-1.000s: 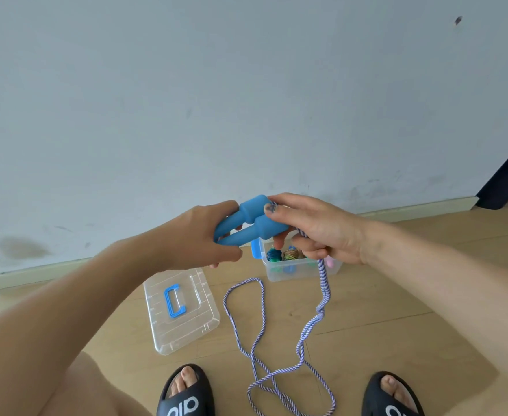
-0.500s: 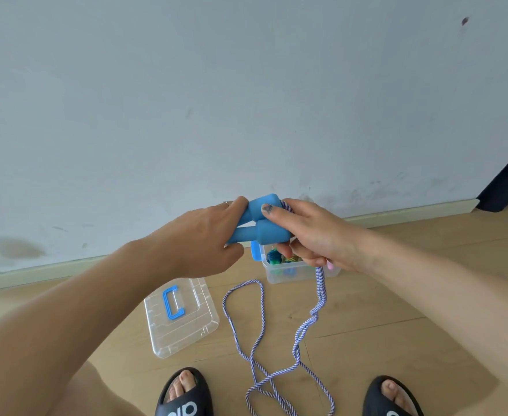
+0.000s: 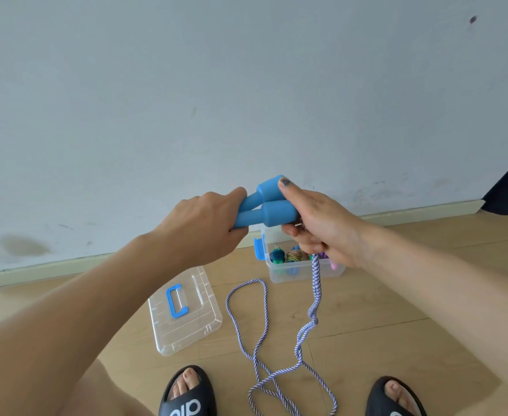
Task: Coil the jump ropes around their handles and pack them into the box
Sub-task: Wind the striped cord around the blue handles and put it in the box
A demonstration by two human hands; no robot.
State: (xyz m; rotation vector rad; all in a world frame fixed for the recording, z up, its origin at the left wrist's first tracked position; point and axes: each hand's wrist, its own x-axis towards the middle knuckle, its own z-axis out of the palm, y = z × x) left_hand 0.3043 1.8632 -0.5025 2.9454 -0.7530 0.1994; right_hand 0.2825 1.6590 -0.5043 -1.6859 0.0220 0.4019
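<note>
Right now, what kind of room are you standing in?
Probably a room in a home. There's a wooden floor, a plain pale wall with a skirting board, and the person wears black slippers.

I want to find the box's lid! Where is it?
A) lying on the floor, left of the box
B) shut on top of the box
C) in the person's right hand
A: the clear lid with its blue handle lies flat on the floor, left of the open box.
</note>
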